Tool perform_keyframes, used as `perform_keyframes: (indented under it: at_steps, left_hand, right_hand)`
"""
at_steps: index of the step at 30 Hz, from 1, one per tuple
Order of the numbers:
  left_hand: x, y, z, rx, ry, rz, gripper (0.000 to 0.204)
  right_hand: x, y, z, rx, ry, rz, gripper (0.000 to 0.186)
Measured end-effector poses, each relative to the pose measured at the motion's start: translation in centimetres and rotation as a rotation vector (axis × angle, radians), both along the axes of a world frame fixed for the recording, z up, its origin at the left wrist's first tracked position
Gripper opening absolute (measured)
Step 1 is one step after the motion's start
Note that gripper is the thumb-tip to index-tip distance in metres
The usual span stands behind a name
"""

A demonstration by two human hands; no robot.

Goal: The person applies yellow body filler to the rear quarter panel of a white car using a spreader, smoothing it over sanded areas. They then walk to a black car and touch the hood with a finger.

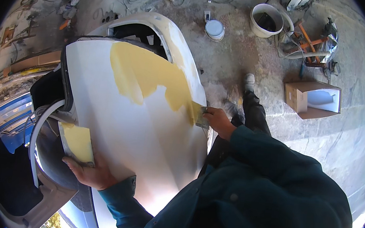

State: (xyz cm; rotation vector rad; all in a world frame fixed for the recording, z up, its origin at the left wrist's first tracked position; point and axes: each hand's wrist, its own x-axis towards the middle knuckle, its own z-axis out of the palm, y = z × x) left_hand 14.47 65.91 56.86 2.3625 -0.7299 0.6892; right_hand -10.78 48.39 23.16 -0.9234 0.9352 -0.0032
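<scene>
Dark-green jacket (263, 193), nearest; white car panel (123, 128), nine o'clock

Floor (269, 74): strip between panel's right edge and carton (296, 98), toward three o'clock; one leg (254, 108) across it. Panel: creased, yellow filler (155, 73) at eleven. Right hand (221, 121): grip pinching spreader (200, 116) at that edge, view's centre. Left hand (92, 175), eight o'clock: grip clasping filler-coated board (78, 142).

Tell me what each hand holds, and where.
Left hand: filler-coated palette, by its lower edge. Right hand: filler spreader, by its right edge.
</scene>
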Motion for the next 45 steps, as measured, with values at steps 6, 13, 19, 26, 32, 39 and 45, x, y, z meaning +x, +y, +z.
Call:
perform_keyframes:
  at_steps: [6, 13, 19, 26, 32, 39, 45]
  left_hand:
    - [-0.3, -0.5, 0.1, -0.045, 0.049, -0.028, 0.084]
    - [0.1, 0.3, -0.1, 0.06, -0.102, -0.025, 0.086]
    - [0.0, 0.4, -0.1, 0.094, -0.123, -0.006, 0.084]
    - [0.0, 0.0, -0.3, 0.052, -0.081, -0.03, 0.085]
    - [-0.4, 0.2, -0.4, -0.003, -0.039, 0.047, 0.086]
    - [-0.6, -1.5, 0.2, -0.348, 0.179, -0.003, 0.077]
    - [-0.1, -0.2, -0.2, -0.076, 0.036, -0.022, 0.075]
  right_hand:
    - [1.1, 1.4, -5.2, 0.196, 0.172, 0.023, 0.03]
    - [2.8, 1.9, -3.2, 0.036, -0.126, 0.122, 0.033]
    - [5.2, -0.3, 6.6, 0.175, 0.003, -0.042, 0.038]
    - [4.9, 0.5, 14.6, -0.334, -0.07, 0.037, 0.037]
    - [1.8, -1.4, 9.9, 0.105, -0.012, -0.046, 0.029]
    - [0.3, 2.3, -5.7, 0.266, 0.156, 0.023, 0.027]
    - [1.0, 3.1, -4.6, 0.449, 0.004, -0.031, 0.03]
